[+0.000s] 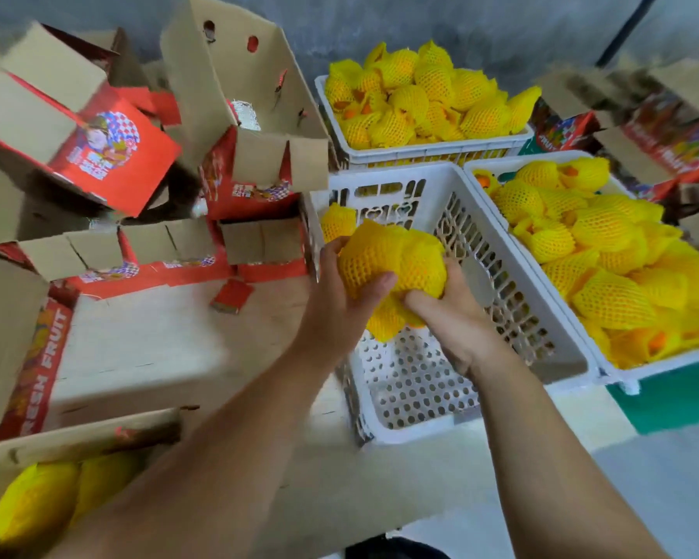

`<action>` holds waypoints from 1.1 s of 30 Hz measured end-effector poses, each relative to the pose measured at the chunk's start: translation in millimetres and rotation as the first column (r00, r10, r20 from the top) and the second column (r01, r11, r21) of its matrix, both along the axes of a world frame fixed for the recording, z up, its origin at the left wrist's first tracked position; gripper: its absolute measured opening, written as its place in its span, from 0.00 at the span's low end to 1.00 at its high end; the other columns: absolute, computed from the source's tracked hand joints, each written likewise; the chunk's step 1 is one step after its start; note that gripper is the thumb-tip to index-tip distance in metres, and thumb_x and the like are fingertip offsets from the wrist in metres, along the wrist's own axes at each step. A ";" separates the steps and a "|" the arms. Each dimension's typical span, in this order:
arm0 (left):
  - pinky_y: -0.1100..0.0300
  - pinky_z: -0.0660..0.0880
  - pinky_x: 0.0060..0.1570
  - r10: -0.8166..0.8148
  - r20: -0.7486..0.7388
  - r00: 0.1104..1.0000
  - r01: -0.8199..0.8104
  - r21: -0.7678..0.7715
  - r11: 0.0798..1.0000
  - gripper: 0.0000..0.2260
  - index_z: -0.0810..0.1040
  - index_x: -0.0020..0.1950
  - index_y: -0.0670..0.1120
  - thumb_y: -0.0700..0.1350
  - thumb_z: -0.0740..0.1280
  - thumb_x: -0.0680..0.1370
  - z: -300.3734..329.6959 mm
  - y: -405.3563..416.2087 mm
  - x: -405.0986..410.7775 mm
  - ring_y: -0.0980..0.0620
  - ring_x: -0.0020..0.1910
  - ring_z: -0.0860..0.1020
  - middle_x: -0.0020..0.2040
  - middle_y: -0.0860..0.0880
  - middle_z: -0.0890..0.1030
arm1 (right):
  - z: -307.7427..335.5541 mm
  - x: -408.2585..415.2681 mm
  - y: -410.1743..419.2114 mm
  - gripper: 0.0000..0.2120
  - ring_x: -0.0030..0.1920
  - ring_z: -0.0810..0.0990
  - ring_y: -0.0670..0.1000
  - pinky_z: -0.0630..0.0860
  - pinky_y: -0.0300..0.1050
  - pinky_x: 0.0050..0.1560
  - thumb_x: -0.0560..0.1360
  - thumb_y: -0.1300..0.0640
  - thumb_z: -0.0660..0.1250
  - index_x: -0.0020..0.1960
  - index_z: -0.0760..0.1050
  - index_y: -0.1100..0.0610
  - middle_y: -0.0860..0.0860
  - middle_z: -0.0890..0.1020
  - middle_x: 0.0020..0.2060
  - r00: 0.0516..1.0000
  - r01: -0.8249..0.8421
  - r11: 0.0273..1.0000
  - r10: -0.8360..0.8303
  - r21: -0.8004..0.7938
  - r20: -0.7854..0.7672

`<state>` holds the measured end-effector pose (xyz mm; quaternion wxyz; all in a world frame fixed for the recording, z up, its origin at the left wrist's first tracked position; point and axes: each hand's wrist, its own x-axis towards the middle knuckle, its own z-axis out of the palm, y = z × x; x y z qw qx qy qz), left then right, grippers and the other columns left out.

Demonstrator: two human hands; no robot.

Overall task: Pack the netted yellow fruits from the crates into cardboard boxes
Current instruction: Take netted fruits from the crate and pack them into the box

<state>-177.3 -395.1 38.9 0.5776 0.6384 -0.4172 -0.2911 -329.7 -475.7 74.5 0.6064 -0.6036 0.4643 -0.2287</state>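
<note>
My left hand [342, 300] and my right hand [452, 316] together hold a bunch of netted yellow fruits [392, 268] above the near white crate [412, 389]. Both hands curl their fingers around the bunch from either side. One more netted fruit [337, 221] lies in that crate's far left corner; the rest of its floor is bare. At the bottom left an open cardboard box [77, 441] holds netted fruits [37, 502], partly hidden by my left forearm.
Two other white crates, one at the back [428, 153] and one at the right [606, 369], are heaped with netted yellow fruits. Several empty red-printed cardboard boxes [251, 115] are piled at the left and back. A closed box top [146, 340] lies beneath my left arm.
</note>
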 end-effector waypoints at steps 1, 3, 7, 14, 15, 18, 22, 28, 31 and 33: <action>0.70 0.76 0.50 0.001 -0.066 0.998 -0.005 -0.051 0.999 0.29 0.63 0.71 0.61 0.67 0.69 0.74 2.7 17.9 4.2 0.64 0.57 0.80 0.63 0.59 0.79 | 4.7 5.1 19.8 0.38 0.53 0.84 0.52 0.85 0.50 0.49 0.70 0.53 0.75 0.74 0.61 0.45 0.50 0.81 0.56 1.000 -0.004 1.000 0.004 0.003 0.012; 0.68 0.76 0.48 0.026 -0.162 0.986 -0.046 -0.119 0.992 0.29 0.67 0.73 0.53 0.63 0.68 0.76 8.7 57.2 17.4 0.62 0.55 0.81 0.59 0.60 0.81 | 13.4 21.9 62.2 0.36 0.57 0.84 0.56 0.82 0.57 0.56 0.70 0.51 0.73 0.74 0.63 0.49 0.53 0.82 0.58 0.989 0.001 0.997 -0.012 0.077 0.147; 0.72 0.73 0.46 0.108 -0.195 0.975 -0.118 -0.040 0.992 0.27 0.70 0.67 0.54 0.69 0.62 0.75 16.0 154.3 55.0 0.58 0.50 0.81 0.52 0.59 0.82 | 16.2 75.9 152.4 0.21 0.55 0.82 0.59 0.83 0.49 0.43 0.83 0.57 0.56 0.75 0.66 0.60 0.65 0.78 0.66 0.841 -0.045 0.911 -0.187 0.410 0.508; 0.51 0.82 0.49 0.203 -0.684 0.701 -0.159 0.128 0.979 0.30 0.70 0.75 0.46 0.59 0.66 0.77 14.0 303.4 136.7 0.46 0.60 0.82 0.67 0.42 0.80 | -13.5 151.6 275.5 0.23 0.58 0.83 0.62 0.80 0.66 0.59 0.73 0.54 0.67 0.67 0.72 0.53 0.60 0.83 0.58 0.932 -0.100 0.946 -0.019 0.309 0.362; 0.50 0.82 0.50 0.234 -0.694 0.681 -0.180 0.151 0.972 0.28 0.71 0.74 0.47 0.58 0.67 0.77 11.3 318.3 146.3 0.46 0.61 0.82 0.66 0.43 0.82 | -17.0 158.1 288.2 0.25 0.56 0.84 0.60 0.80 0.65 0.58 0.70 0.52 0.69 0.66 0.73 0.51 0.58 0.84 0.55 0.943 -0.118 0.950 0.015 0.291 0.333; 0.38 0.76 0.65 0.267 -0.691 0.672 -0.162 0.215 0.963 0.30 0.72 0.72 0.47 0.56 0.74 0.74 -3.2 353.5 166.7 0.43 0.65 0.80 0.65 0.44 0.83 | -28.9 175.2 314.2 0.25 0.55 0.84 0.57 0.80 0.64 0.59 0.65 0.44 0.71 0.62 0.75 0.41 0.54 0.84 0.54 0.986 -0.126 0.978 0.105 0.164 0.130; 0.40 0.80 0.61 0.396 -0.568 0.722 -0.183 0.395 0.900 0.37 0.71 0.70 0.53 0.63 0.78 0.66 -18.1 373.8 171.7 0.46 0.61 0.82 0.64 0.48 0.82 | -45.5 183.0 320.7 0.25 0.48 0.81 0.34 0.80 0.34 0.46 0.67 0.46 0.74 0.63 0.72 0.45 0.40 0.81 0.50 0.972 -0.197 0.980 0.197 0.016 -0.127; 0.54 0.80 0.43 0.543 -0.464 0.699 -0.251 0.552 0.795 0.32 0.64 0.74 0.56 0.56 0.76 0.75 -31.4 380.9 180.2 0.51 0.59 0.77 0.64 0.54 0.76 | -81.4 212.9 309.5 0.31 0.67 0.75 0.60 0.75 0.54 0.67 0.73 0.58 0.74 0.74 0.68 0.55 0.59 0.75 0.66 0.584 -0.503 0.861 0.401 0.073 -0.706; 0.53 0.81 0.43 0.502 -0.413 0.760 -0.204 0.582 0.787 0.28 0.66 0.72 0.55 0.54 0.75 0.76 -30.8 381.1 181.2 0.49 0.61 0.75 0.64 0.53 0.74 | -91.7 220.8 307.7 0.28 0.68 0.76 0.60 0.74 0.48 0.66 0.78 0.62 0.68 0.76 0.64 0.60 0.60 0.75 0.69 0.360 -0.538 0.821 0.427 0.189 -0.829; 0.52 0.83 0.45 0.450 -0.409 0.794 -0.124 0.615 0.778 0.28 0.66 0.72 0.54 0.52 0.75 0.77 -30.8 383.3 180.2 0.46 0.60 0.75 0.63 0.51 0.73 | -91.9 223.4 308.6 0.28 0.69 0.74 0.60 0.73 0.49 0.67 0.79 0.60 0.67 0.77 0.64 0.61 0.60 0.73 0.70 0.316 -0.582 0.794 0.419 0.175 -0.851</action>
